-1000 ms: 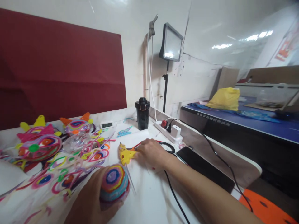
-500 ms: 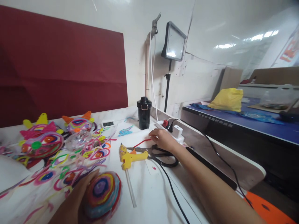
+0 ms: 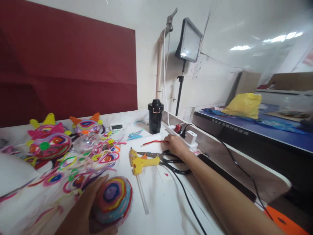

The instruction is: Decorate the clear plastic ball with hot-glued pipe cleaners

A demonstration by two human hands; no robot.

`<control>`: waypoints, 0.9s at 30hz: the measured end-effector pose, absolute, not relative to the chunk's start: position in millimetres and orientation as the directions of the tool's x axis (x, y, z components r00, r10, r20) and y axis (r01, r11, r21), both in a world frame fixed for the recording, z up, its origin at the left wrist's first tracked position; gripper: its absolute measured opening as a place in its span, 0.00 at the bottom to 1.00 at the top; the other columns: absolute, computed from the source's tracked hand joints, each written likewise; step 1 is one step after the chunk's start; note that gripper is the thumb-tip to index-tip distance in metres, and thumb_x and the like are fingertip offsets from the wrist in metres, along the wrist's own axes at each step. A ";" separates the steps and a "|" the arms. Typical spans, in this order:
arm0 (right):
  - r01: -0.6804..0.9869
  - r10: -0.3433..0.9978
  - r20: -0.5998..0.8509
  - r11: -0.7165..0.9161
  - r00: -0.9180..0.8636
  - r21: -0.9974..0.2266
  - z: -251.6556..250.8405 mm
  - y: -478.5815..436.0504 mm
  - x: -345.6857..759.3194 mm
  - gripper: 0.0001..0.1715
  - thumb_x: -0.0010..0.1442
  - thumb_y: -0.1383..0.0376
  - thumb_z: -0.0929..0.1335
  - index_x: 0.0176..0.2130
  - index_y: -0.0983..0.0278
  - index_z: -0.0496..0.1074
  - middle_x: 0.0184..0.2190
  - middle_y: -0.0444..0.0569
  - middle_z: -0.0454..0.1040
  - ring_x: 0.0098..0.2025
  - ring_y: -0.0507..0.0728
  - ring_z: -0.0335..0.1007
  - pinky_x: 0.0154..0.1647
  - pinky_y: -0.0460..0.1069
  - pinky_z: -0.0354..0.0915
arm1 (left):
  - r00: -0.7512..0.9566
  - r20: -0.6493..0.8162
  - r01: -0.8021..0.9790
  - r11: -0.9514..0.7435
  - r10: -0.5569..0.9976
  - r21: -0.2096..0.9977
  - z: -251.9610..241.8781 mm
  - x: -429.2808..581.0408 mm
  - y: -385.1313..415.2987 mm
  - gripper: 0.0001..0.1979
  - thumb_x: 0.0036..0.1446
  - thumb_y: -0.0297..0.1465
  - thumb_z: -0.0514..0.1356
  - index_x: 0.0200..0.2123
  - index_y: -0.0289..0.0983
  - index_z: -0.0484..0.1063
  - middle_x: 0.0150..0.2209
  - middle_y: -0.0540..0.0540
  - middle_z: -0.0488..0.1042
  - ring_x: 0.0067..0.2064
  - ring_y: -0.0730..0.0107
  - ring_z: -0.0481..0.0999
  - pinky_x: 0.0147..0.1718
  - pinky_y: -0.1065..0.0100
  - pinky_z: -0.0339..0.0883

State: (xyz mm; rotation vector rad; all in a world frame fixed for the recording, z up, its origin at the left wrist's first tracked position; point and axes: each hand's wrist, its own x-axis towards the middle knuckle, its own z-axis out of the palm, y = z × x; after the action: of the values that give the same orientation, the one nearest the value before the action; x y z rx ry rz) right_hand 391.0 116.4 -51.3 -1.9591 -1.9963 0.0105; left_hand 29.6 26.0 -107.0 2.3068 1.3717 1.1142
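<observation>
My left hand (image 3: pixel 85 205) is closed round a rounded craft piece (image 3: pixel 113 199) at the bottom of the view, covered in coiled fuzzy strips in purple, blue, orange, yellow, teal and red. Farther off, my right hand (image 3: pixel 174 144) pinches one end of a thin red strip (image 3: pixel 153 142), which points left over the white table. Just below that strip lie black-handled scissors (image 3: pixel 171 160). A yellow glue gun (image 3: pixel 144 162) rests partly over their blades, with a clear glue stick (image 3: pixel 142 195) sticking out toward me.
Colourful animal-face pieces (image 3: pixel 50 143) and loose fuzzy shapes (image 3: pixel 105 158) cover the left side. A black lidded cup (image 3: pixel 156 117) stands at the back, beside a white power strip (image 3: pixel 193 143) with plugs. A black cord (image 3: pixel 188 202) runs toward me. A small digital display (image 3: pixel 116 126) sits near the wall.
The red strip, lower and slanted before, now lies nearly level from my right fingers. My left hand still holds the coiled piece. The whole view has shifted slightly.
</observation>
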 end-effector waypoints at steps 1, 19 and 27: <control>0.959 0.969 0.247 0.053 0.018 -0.280 -51.7 115.6 393.0 0.15 0.65 0.62 0.66 0.50 0.64 0.69 0.50 0.52 0.71 0.46 0.59 0.71 0.45 0.57 0.70 | 0.295 0.457 0.664 -0.524 0.839 0.533 -104.1 29.1 24.2 0.44 0.38 0.39 0.70 0.60 0.46 0.59 0.56 0.40 0.72 0.53 0.45 0.74 0.48 0.53 0.73; 0.239 0.996 0.031 0.050 -0.080 -0.970 -33.8 93.7 364.3 0.17 0.51 0.56 0.70 0.32 0.68 0.76 0.27 0.54 0.80 0.19 0.49 0.66 0.18 0.43 0.61 | 0.343 0.435 0.637 -0.547 0.832 0.543 -107.9 22.0 30.1 0.43 0.43 0.39 0.68 0.62 0.50 0.53 0.58 0.41 0.70 0.52 0.45 0.75 0.43 0.56 0.77; 0.439 0.995 0.093 0.067 0.039 -0.896 -35.1 93.5 363.6 0.10 0.55 0.64 0.66 0.32 0.68 0.75 0.27 0.52 0.80 0.20 0.51 0.68 0.21 0.45 0.63 | 0.348 0.373 0.619 -0.510 0.860 0.598 -96.2 23.1 22.3 0.46 0.40 0.38 0.70 0.62 0.46 0.55 0.59 0.38 0.68 0.55 0.44 0.72 0.48 0.53 0.73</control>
State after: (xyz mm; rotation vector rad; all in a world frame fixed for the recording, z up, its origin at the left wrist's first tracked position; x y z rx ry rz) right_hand 363.6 93.5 -35.1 -1.4933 -1.5226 0.8544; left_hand 23.1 22.3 -96.2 2.2647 1.3049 0.9502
